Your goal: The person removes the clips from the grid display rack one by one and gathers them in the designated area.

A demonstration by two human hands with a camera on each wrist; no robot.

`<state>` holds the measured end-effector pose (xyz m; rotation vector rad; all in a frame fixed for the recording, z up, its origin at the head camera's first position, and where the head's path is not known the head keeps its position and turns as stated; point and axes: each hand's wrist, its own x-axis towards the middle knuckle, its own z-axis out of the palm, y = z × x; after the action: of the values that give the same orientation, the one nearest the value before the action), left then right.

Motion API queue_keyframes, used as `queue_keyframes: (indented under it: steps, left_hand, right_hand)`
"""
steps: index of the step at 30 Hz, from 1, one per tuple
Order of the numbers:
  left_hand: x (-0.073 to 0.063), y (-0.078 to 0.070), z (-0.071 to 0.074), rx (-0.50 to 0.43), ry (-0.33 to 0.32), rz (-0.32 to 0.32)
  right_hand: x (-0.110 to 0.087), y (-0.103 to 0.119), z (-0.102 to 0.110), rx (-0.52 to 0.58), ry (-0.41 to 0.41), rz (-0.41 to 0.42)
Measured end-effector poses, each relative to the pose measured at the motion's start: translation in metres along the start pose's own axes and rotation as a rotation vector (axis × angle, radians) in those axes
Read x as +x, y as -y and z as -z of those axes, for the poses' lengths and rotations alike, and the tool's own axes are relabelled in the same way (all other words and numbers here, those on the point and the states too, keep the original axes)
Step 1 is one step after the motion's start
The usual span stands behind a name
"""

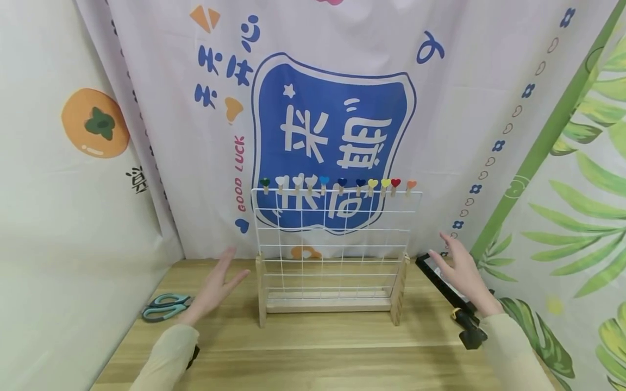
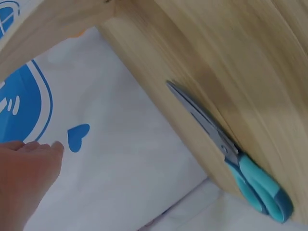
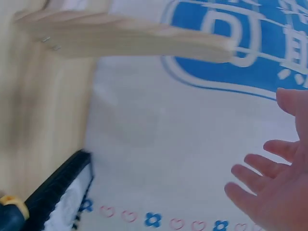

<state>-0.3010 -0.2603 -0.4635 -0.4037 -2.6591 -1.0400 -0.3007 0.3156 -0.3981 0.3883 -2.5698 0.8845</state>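
A white wire grid rack (image 1: 332, 252) on a wooden stand (image 1: 327, 305) stands upright at the back of the table. Along its top bar sits a row of several small wooden clips with coloured hearts, among them a dark green heart clip (image 1: 265, 183) and a red heart clip (image 1: 395, 183). My left hand (image 1: 213, 289) is left of the rack, fingers extended and holding nothing, near teal-handled scissors (image 2: 231, 154). On the rack's other side, my right hand (image 1: 462, 271) is raised with spread fingers, also holding nothing, apart from the stand.
A black-edged tray-like object (image 1: 442, 282) lies at the right, partly behind my right hand. A black tool with a yellow ring (image 1: 468, 327) is beside my right wrist. Printed cloth (image 1: 459, 136) hangs behind the wooden table (image 1: 313, 358).
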Motion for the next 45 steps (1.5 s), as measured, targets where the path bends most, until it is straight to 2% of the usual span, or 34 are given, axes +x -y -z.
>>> queue_keyframes:
  steps: [6, 13, 24, 28, 35, 40, 45]
  left_hand:
    - [0.005, -0.007, -0.008, -0.125, 0.003, -0.032]
    - [0.01, -0.006, -0.02, -0.227, 0.028, -0.043]
    - [0.01, -0.01, -0.033, -0.369, 0.076, -0.03]
    - [0.01, -0.011, -0.037, -0.379, 0.081, -0.042]
    - [0.007, -0.011, -0.041, -0.402, 0.139, -0.051]
    - [0.005, -0.01, -0.044, -0.403, 0.146, -0.071]
    - [0.003, -0.009, -0.047, -0.414, 0.142, -0.082]
  right_hand:
    - [0.019, 0.017, 0.019, 0.146, -0.051, 0.028]
    - [0.044, 0.045, 0.043, 0.272, -0.073, 0.051]
    - [0.074, 0.082, 0.063, 0.366, -0.072, 0.072]
    - [0.085, 0.097, 0.069, 0.352, -0.069, 0.098]
    - [0.103, 0.123, 0.077, 0.307, -0.028, 0.159]
    - [0.114, 0.14, 0.081, 0.284, -0.009, 0.191]
    - [0.122, 0.157, 0.083, 0.225, 0.033, 0.184]
